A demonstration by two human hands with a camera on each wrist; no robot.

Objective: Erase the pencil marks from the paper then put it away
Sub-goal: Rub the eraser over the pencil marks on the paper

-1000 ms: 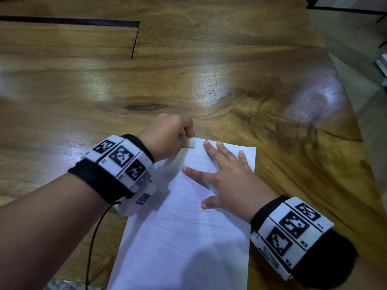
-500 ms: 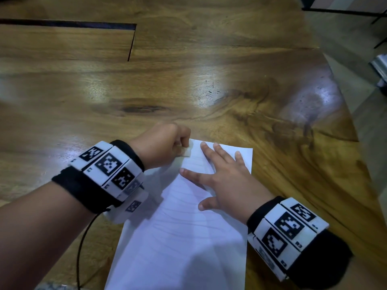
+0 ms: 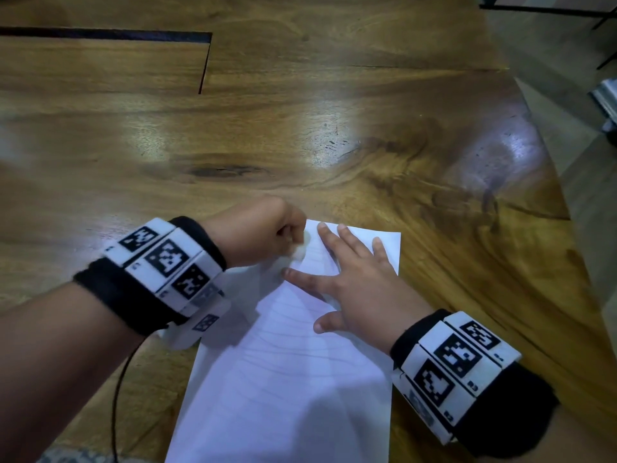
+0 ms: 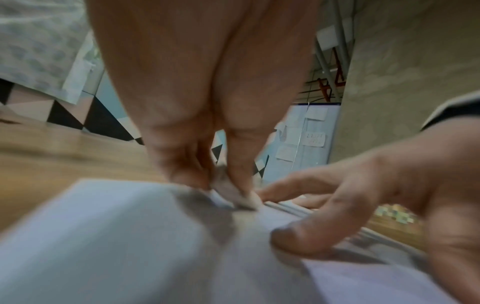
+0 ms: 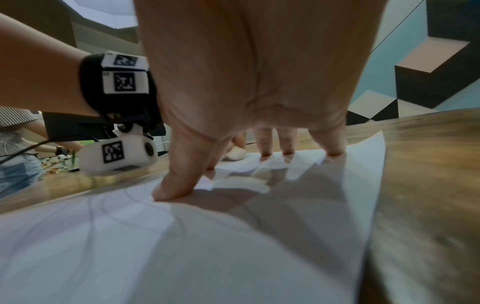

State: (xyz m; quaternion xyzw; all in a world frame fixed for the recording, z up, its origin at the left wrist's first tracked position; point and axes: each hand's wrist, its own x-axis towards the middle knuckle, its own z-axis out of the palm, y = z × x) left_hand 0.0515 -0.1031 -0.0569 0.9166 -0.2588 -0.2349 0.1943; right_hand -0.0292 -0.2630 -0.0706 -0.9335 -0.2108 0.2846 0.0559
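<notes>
A white sheet of paper [image 3: 287,389] with faint curved pencil lines lies on the wooden table [image 3: 300,128]. My left hand [image 3: 263,228] is curled into a fist at the sheet's far left corner and pinches a small whitish eraser [image 3: 298,252] against the paper; the eraser [image 4: 233,197] shows blurred between thumb and finger in the left wrist view. My right hand [image 3: 347,282] lies flat with spread fingers on the sheet's far right part, pressing it down. In the right wrist view the fingertips [image 5: 335,153] rest on the paper [image 5: 182,257].
The table's right edge [image 3: 574,262] curves away, with floor beyond it. A dark seam [image 3: 203,61] cuts the tabletop at the far left. A black cable [image 3: 117,396] hangs from my left wristband. A person in a striped top [image 5: 15,127] stands at the left in the right wrist view.
My left hand with the eraser has slid a short way toward me along the paper's left part. My right hand has stayed flat on the sheet.
</notes>
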